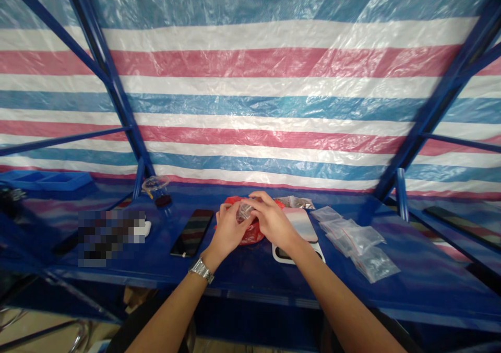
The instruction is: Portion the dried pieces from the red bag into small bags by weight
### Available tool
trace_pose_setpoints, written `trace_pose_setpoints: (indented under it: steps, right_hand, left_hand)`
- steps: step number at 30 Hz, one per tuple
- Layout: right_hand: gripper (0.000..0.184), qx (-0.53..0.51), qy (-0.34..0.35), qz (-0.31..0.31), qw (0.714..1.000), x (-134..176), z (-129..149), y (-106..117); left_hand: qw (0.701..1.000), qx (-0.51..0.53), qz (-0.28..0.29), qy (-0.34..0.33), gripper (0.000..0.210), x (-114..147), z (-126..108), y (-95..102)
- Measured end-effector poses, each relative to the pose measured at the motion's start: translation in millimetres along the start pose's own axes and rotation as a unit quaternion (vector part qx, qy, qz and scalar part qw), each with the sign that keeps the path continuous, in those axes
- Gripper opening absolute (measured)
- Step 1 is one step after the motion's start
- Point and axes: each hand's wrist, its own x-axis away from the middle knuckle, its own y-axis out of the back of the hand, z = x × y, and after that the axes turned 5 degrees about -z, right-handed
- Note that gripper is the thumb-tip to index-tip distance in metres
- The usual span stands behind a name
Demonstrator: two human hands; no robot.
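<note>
Clear plastic (245,211), pinched in the fingers of left hand (228,225) and right hand (273,221) over the red bag (252,236), near the desk (250,272)'s middle, probably wants a light, even grip.

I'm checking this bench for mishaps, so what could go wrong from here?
The clear plastic between the left hand and right hand may slip onto the red bag. The right wrist, close by the scale, might nudge it. If knocked, the cup could spill toward the phone.
</note>
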Motion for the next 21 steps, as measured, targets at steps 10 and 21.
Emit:
trace_pose_setpoints:
  steps: [10,21]
  right_hand:
    - [0.056,0.054,0.036,-0.062,0.996,-2.2,5.5,7.0]
    - [0.043,0.128,-0.083,-0.035,0.988,-2.9,-9.5,4.6]
  left_hand:
    - [0.979,0.204,-0.002,0.015,0.023,-6.8,-4.4,-11.5]
    - [0.968,0.157,-0.147,0.126,0.029,-10.3,-5.1,33.3]
